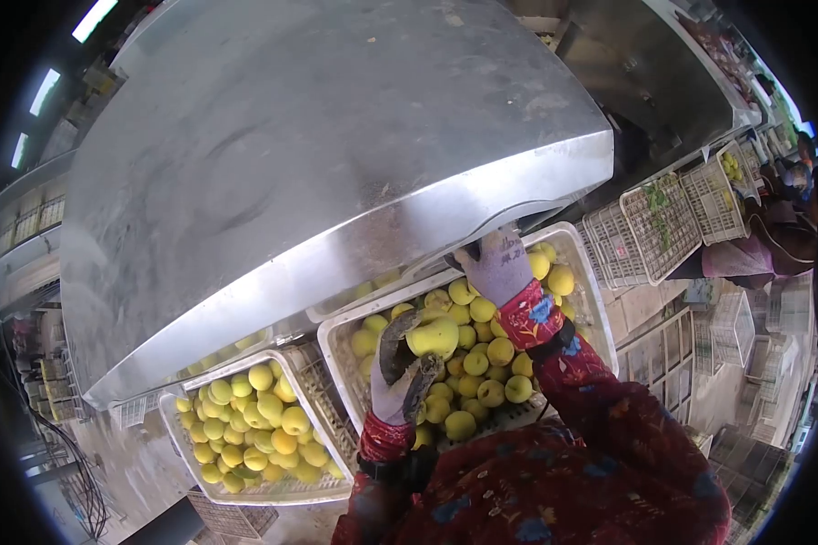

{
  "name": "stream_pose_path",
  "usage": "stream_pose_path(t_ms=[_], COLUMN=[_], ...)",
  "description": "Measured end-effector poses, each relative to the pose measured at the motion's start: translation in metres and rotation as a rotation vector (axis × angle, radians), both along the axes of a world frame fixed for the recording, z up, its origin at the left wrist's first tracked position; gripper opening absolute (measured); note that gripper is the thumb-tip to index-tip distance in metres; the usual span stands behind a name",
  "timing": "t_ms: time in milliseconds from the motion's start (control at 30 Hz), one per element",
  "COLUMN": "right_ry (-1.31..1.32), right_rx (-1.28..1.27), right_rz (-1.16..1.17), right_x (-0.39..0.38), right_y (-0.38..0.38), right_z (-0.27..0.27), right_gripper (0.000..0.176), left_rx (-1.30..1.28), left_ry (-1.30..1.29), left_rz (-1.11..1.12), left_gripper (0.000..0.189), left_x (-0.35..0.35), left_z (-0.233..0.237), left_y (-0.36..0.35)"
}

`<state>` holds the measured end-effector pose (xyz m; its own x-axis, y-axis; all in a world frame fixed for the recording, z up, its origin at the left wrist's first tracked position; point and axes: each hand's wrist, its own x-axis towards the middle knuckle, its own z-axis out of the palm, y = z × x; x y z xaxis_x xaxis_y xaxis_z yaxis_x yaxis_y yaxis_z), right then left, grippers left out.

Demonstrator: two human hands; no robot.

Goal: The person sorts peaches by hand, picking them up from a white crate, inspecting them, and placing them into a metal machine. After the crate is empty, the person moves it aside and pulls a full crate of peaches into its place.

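My left hand (398,371), in a pale glove with dark, dirty fingers, is wrapped round a yellow-green, apple-like fruit (433,337). It holds this fruit over a white plastic crate (338,371) of similar round yellow fruits (491,393). Farther up, my right hand (497,266), gloved alike, reaches past the crate's far side to the lower edge of a big metal housing (336,136). Its dark fingers are bent and partly hidden at that edge, so I cannot tell what they hold.
A second white crate (171,438), full of yellow fruits (259,422), stands at the left. Stacked crates (641,232) line the right side, one with green leaves on it. A person (763,241) is beyond them. Cables (64,463) hang at the far left.
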<state>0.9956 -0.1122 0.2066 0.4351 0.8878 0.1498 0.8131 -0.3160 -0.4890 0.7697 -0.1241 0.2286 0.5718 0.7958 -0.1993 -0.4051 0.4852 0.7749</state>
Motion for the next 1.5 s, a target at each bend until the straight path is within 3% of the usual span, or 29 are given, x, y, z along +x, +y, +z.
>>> stream_pose_path(t_ms=[100, 200, 300, 433, 533, 667, 767, 867, 933, 1000, 1067, 1100, 1133, 1200, 1267, 1333, 1400, 1433, 1500], right_ry=[-0.047, 0.332, 0.275, 0.124, 0.196, 0.056, 0.126, 0.204, 0.048, -0.054, 0.267, 0.264, 0.166, -0.030, 0.155, 0.035, -0.109, -0.180, -0.038], right_rx=[0.114, 0.331, 0.271, 0.329, 0.341, 0.312, 0.244, 0.206, 0.046, 0.290, 0.375, 0.512, 0.468, 0.369, -0.413, -0.764, -0.871, -0.927, -0.910], right_rz=[0.039, 0.119, 0.361, 0.204, 0.199, 0.151, 0.094, -0.077, -0.063, 0.009, -0.083, -0.072, 0.107, 0.462, 0.539, 0.580, 0.684, 0.734, 0.698], right_x=[0.011, -0.005, -0.037, -0.062, -0.056, -0.052, -0.043, -0.027, -0.005, -0.005, -0.009, -0.017, -0.022, -0.032, -0.056, -0.071, -0.086, -0.092, -0.089], right_y=[-0.004, -0.045, -0.068, -0.074, -0.070, -0.067, -0.063, -0.034, -0.008, -0.002, -0.006, -0.008, -0.017, -0.042, -0.061, -0.064, -0.061, -0.058, -0.055], right_z=[0.009, 0.051, 0.069, 0.035, 0.043, 0.042, 0.039, 0.016, -0.015, -0.008, 0.034, 0.038, 0.034, 0.013, -0.037, -0.096, -0.149, -0.157, -0.160], right_gripper=[0.062, 0.062, 0.064, 0.069, 0.068, 0.071, 0.066, 0.051, 0.039, 0.033, 0.031, 0.032, 0.035, 0.039, 0.043, 0.052, 0.059, 0.063, 0.068], left_rx=[0.033, -0.036, 0.144, 0.556, 0.102, 0.485, 0.407, 0.192, 0.339, 0.646, 0.771, 0.882, 0.994, 1.066, 1.149, 1.214, 1.051, 0.847, 0.570], left_ry=[-0.042, -0.088, -0.040, 0.325, -0.055, 0.147, 0.197, 0.219, 0.629, 1.111, 1.304, 1.426, 1.544, 1.505, 1.442, 1.360, 1.298, 1.264, 1.177], left_rz=[0.015, 0.077, 0.122, 0.148, 0.163, 0.075, 0.073, 0.045, -0.140, -0.427, -0.696, -0.806, -0.919, -1.008, -1.063, -1.015, -0.866, -0.744, -0.492], left_gripper=[0.071, 0.071, 0.069, 0.063, 0.060, 0.047, 0.045, 0.047, 0.046, 0.049, 0.059, 0.060, 0.060, 0.067, 0.067, 0.068, 0.067, 0.066, 0.065], left_x=[0.007, 0.008, 0.017, 0.041, 0.054, 0.050, 0.048, 0.014, -0.017, -0.043, -0.067, -0.068, -0.068, -0.080, -0.094, -0.096, -0.093, -0.091, -0.094], left_z=[0.013, 0.010, -0.014, -0.012, -0.001, -0.019, -0.015, -0.028, -0.039, -0.051, -0.082, -0.085, -0.089, -0.112, -0.138, -0.118, -0.091, -0.076, -0.068], left_y=[0.003, 0.006, 0.007, 0.001, 0.005, 0.019, 0.021, 0.017, 0.012, 0.008, -0.023, -0.038, -0.050, -0.068, -0.087, -0.081, -0.066, -0.059, -0.050])
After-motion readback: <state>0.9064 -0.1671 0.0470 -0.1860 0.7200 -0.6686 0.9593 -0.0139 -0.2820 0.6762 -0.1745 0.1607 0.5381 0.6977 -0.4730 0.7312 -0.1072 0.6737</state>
